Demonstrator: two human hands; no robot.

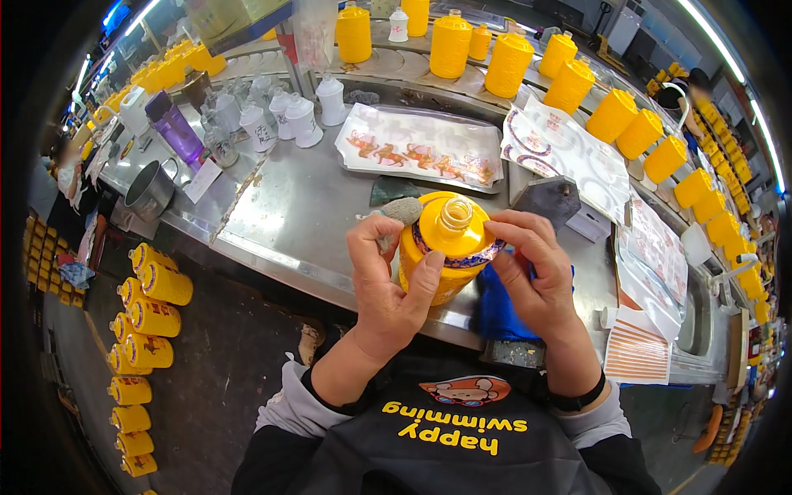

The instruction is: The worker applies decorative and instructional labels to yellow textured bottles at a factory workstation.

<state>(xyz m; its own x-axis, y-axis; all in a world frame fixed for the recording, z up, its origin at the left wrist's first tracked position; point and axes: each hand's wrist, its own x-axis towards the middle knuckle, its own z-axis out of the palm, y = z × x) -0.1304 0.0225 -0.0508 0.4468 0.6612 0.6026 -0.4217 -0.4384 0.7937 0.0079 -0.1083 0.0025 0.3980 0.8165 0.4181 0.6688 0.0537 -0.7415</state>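
Observation:
A yellow textured bottle (450, 243) with a bare glass neck stands upright in front of me at the bench's near edge. Around its shoulder runs a narrow blue, white and reddish patterned decal strip (470, 260). My left hand (384, 272) is closed at the bottle's left side, its thumb pressed near the strip. A grey, rounded sponge-like piece (402, 211) sticks out from its curled fingers. My right hand (536, 268) pinches the strip at the right side between thumb and fingers. Beneath that hand lies a blue cloth (502, 309).
Behind the bottle lies a white tray (421, 148) with horse-figure decals. Decal sheets (569, 144) and a dark angular block (549, 200) are at right. White bottles (303, 124), a purple bottle (175, 128) and a metal pot (151, 190) stand left. Yellow bottles line a conveyor (396, 70) beyond.

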